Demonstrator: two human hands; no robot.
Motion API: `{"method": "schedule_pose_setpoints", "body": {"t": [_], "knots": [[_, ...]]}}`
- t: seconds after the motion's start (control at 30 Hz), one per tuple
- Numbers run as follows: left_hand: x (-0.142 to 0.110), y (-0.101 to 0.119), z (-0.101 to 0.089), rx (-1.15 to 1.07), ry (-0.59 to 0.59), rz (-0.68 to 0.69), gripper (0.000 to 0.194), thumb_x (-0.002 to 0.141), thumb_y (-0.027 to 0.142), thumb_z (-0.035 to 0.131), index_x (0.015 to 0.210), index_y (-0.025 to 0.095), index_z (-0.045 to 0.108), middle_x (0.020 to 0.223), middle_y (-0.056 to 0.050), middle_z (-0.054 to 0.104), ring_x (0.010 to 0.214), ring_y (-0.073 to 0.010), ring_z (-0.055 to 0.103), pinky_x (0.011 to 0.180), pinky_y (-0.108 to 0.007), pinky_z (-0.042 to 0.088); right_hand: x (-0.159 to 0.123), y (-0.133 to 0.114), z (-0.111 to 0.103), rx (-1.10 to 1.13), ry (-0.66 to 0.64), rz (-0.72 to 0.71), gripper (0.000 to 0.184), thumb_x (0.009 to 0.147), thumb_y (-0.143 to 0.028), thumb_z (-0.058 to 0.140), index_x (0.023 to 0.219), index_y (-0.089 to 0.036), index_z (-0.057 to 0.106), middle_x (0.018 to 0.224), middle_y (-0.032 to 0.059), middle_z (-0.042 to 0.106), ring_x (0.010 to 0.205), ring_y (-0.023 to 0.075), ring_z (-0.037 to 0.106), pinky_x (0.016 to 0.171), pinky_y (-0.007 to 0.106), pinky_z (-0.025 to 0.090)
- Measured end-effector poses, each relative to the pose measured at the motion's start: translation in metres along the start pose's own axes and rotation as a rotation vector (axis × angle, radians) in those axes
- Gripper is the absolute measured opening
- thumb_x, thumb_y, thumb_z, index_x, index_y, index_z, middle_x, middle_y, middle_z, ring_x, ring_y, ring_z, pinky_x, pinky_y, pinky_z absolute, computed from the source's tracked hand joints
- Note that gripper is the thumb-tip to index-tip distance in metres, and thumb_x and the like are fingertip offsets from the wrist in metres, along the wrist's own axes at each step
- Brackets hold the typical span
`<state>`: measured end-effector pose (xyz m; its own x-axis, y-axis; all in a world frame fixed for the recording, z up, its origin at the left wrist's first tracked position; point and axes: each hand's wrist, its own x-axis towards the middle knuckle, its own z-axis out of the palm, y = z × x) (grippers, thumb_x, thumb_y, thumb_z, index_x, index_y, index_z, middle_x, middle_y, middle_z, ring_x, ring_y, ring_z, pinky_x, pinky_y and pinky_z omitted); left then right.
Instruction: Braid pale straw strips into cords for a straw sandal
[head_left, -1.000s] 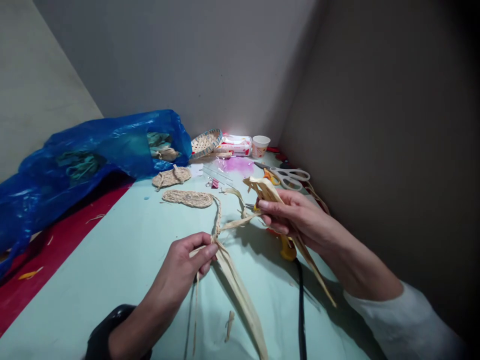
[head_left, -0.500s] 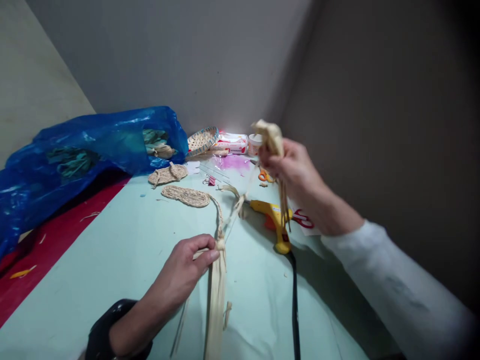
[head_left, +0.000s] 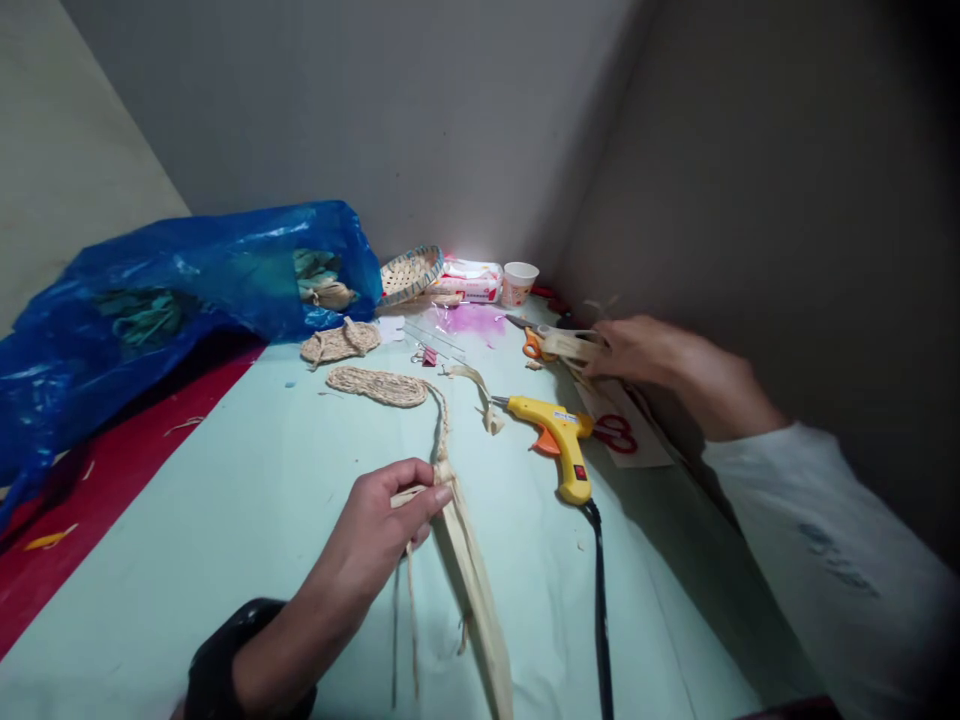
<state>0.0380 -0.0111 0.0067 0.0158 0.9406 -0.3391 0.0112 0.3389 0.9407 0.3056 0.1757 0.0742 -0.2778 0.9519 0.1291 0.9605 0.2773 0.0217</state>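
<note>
My left hand (head_left: 397, 510) pinches a braid (head_left: 442, 425) of pale dried husk between thumb and fingers. Wide, flat husk strips (head_left: 476, 590) trail from the pinch toward the near edge, and thinner strands hang below the hand. The braid runs up to a coiled, sole-shaped woven piece (head_left: 377, 386) lying flat. At the right by the wall, my right hand (head_left: 652, 360) has its fingers closed on a bundle of husk strips (head_left: 574, 345), low over the table beside orange-handled scissors (head_left: 531, 345). Its fingertips are partly hidden.
A yellow glue gun (head_left: 559, 430) lies right of centre, its black cord running toward me. Red-handled scissors (head_left: 616, 434) rest behind it. Farther back are a small woven slipper (head_left: 341, 343), a basket (head_left: 412, 275), a paper cup (head_left: 519, 285) and a blue plastic bag (head_left: 225, 270).
My right hand has moved right and down with the husk bundle, from raised above the glue gun to near the table by the wall. The strips below my left hand have swung right.
</note>
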Motion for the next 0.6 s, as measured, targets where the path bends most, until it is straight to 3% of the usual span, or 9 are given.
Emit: {"method": "schedule_pose_setpoints", "body": {"t": [0.1,0.13,0.17,0.27,0.33,0.4,0.6], "knots": [[0.000,0.001,0.001,0.011,0.024,0.002,0.025,0.074,0.036,0.066,0.069,0.017,0.051,0.057,0.007,0.043,0.048,-0.0059,0.032,0.050,-0.022,0.023,-0.023,-0.022,0.005,0.012,-0.015,-0.043,0.014,0.069,-0.024,0.073,0.077,-0.017,0.064,0.076,0.0085,0.064,0.065,0.0191,0.054,0.060,0.028,0.035],[0.000,0.001,0.001,0.014,0.028,0.008,0.025,0.074,0.036,0.066,0.069,0.017,0.051,0.057,0.007,0.043,0.048,-0.0060,0.032,0.049,-0.022,0.023,-0.034,-0.034,0.003,0.025,0.011,-0.055,0.007,0.079,-0.022,0.063,0.082,-0.016,0.064,0.082,0.0110,0.064,0.069,0.0207,0.055,0.062,0.029,0.036],[0.000,0.001,0.001,0.020,0.034,0.014,0.025,0.074,0.037,0.066,0.068,0.017,0.052,0.057,0.007,0.043,0.048,-0.0061,0.032,0.049,-0.022,0.023,-0.045,-0.048,0.001,0.052,0.033,-0.078,0.012,0.086,-0.021,0.052,0.086,-0.016,0.064,0.086,0.0122,0.064,0.073,0.0212,0.056,0.064,0.030,0.037],[0.001,0.001,0.002,0.071,0.053,0.048,0.023,0.075,0.037,0.065,0.069,0.018,0.055,0.056,0.007,0.043,0.048,-0.0066,0.032,0.048,-0.022,0.024,-0.080,-0.093,-0.001,0.246,-0.072,-0.270,0.022,0.093,-0.027,0.045,0.086,-0.022,0.065,0.074,0.0001,0.065,0.063,0.0126,0.055,0.059,0.022,0.038],[0.001,0.001,0.001,0.140,0.068,0.088,0.018,0.076,0.035,0.064,0.071,0.018,0.060,0.057,0.006,0.047,0.049,-0.0074,0.034,0.049,-0.022,0.026,-0.096,-0.119,0.007,0.608,-0.218,-0.368,0.026,0.094,-0.031,0.045,0.082,-0.020,0.065,0.070,-0.0009,0.064,0.062,0.0114,0.053,0.057,0.022,0.036],[0.002,0.001,0.001,0.209,0.086,0.137,0.013,0.076,0.031,0.064,0.073,0.018,0.065,0.062,0.004,0.054,0.054,-0.0090,0.040,0.053,-0.023,0.030,-0.104,-0.135,0.019,0.858,-0.230,-0.353,0.023,0.092,-0.034,0.050,0.081,-0.019,0.064,0.071,-0.0014,0.063,0.064,0.0110,0.053,0.057,0.022,0.035],[0.004,0.002,0.003,0.197,0.084,0.132,0.010,0.074,0.028,0.064,0.071,0.019,0.065,0.068,0.002,0.061,0.059,-0.0113,0.046,0.054,-0.022,0.033,-0.105,-0.142,0.041,1.211,-0.208,-0.233,0.010,0.087,-0.026,0.055,0.081,-0.018,0.058,0.073,-0.0014,0.057,0.067,0.0115,0.050,0.061,0.023,0.038]]}}
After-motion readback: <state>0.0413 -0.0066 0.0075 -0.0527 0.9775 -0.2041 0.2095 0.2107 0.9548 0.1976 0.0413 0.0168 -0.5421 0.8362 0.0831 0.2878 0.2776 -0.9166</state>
